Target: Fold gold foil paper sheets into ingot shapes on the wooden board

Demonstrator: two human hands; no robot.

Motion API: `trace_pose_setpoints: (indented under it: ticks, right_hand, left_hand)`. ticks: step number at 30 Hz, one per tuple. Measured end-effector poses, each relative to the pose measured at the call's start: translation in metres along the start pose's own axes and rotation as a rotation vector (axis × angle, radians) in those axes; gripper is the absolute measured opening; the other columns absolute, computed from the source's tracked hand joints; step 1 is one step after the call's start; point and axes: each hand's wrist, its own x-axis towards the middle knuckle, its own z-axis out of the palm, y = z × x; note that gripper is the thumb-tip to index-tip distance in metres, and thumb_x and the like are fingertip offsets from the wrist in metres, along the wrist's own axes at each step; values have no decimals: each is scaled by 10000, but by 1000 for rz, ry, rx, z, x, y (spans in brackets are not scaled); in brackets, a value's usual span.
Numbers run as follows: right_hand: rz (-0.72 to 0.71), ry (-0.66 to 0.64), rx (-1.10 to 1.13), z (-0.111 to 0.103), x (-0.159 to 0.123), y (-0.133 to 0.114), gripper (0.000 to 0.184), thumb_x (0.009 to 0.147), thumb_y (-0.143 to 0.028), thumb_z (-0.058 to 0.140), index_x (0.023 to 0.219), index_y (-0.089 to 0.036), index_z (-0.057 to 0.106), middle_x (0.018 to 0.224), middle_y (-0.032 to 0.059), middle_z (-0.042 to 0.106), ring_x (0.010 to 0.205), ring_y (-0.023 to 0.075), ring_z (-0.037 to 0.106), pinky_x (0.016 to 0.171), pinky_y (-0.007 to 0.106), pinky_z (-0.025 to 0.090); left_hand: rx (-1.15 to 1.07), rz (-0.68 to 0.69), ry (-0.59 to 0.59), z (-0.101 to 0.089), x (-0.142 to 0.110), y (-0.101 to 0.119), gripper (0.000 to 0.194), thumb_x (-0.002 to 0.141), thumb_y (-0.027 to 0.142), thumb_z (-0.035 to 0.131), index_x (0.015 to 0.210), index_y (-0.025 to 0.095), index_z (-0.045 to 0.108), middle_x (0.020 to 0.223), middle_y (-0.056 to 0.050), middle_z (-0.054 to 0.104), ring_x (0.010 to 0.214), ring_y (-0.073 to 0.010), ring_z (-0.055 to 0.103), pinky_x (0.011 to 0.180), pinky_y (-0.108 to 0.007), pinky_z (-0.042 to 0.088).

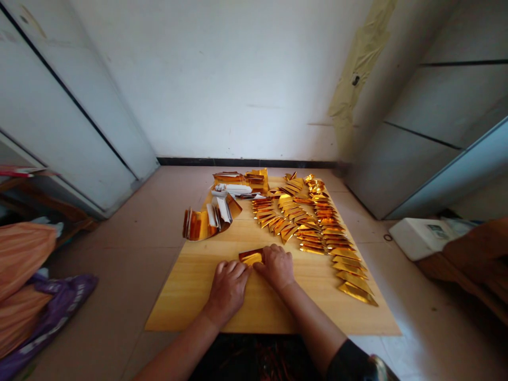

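Observation:
A small sheet of gold foil paper (252,258), partly folded, lies on the wooden board between my hands. My right hand (278,264) is closed over its right end, the thumb pointing left along the near edge. My left hand (229,286) has its fingers curled together at the paper's near left corner. Rows of folded gold paper pieces (329,225) overlap each other along the board's right side. Curled stacks of gold and white paper sheets (208,219) sit at the far left of the board.
The wooden board (190,296) rests low over a tiled floor (159,227). Beyond it stands a white wall (238,95). Orange and purple bags (67,296) lie at left; a white box (420,238) is on the right, near a grey cabinet (420,137).

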Motion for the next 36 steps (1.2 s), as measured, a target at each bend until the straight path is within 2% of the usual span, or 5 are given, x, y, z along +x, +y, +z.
trace_pose_setpoints:
  ticks: [10, 19, 23, 28, 36]
  right_hand:
    - [-6, -13, 122, -1, 3, 21, 37, 750, -194, 604, 785, -200, 615, 848, 22, 609, 810, 149, 548, 666, 231, 321]
    - [-45, 6, 146, 4, 5, 38, 153, 839, -132, 497, 763, -187, 618, 813, 35, 617, 811, 137, 560, 687, 202, 355]
    - [-45, 53, 154, 6, 3, 40, 179, 862, -124, 452, 918, -192, 608, 889, 42, 622, 834, 144, 577, 719, 208, 382]
    - [-107, 79, 124, 5, 1, 37, 488, 821, -67, 435, 1280, -231, 449, 1127, 61, 563, 866, 141, 593, 753, 228, 419]
    - [-93, 0, 54, -6, 2, 29, 330, 811, -117, 484, 1104, -244, 570, 1073, 49, 560, 882, 157, 586, 724, 238, 425]
  left_hand:
    - [-4, -114, -47, -6, -3, 10, 296, 832, 128, 503, 1095, 225, 599, 1019, -41, 668, 977, -223, 545, 870, -438, 335]
    - [-5, -140, -4, -10, -9, 11, 337, 793, 109, 502, 1084, 233, 619, 1123, -40, 664, 1028, -235, 546, 896, -454, 320]
    - [-37, -148, -13, -13, -7, 11, 302, 800, 126, 513, 1064, 230, 618, 1131, -35, 661, 1054, -242, 531, 913, -464, 300]
    - [-47, -150, -60, -18, 11, 11, 155, 849, 178, 497, 800, 215, 640, 907, -32, 676, 938, -214, 547, 886, -441, 307]
    - [50, -139, -4, -13, 21, 21, 178, 844, 206, 523, 958, 228, 657, 789, -44, 624, 883, -233, 540, 894, -474, 307]
